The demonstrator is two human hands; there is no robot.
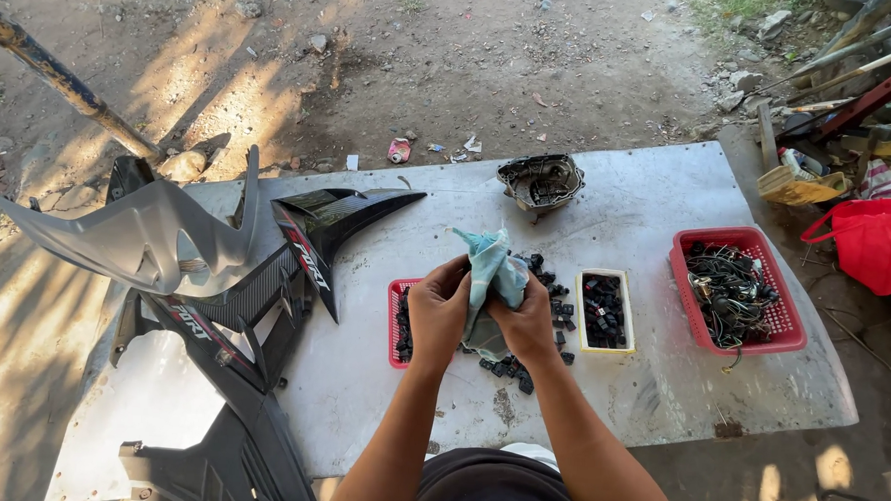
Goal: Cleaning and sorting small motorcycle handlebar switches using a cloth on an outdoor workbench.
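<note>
Head view: crumpled pale cloth [493, 273], both hands [483, 317].

The cloth [492, 273] is pale teal with lighter patches. The small parts [560, 311] heaped at four o'clock from it are black. At three o'clock sit a cream-yellow tray [603, 344] and a red basket [788, 331] of dark wires. The panel [136, 232] at nine o'clock is silver-grey; the fairing [331, 225] beside it is black with red striping. The table [647, 214] is dull grey.
</note>
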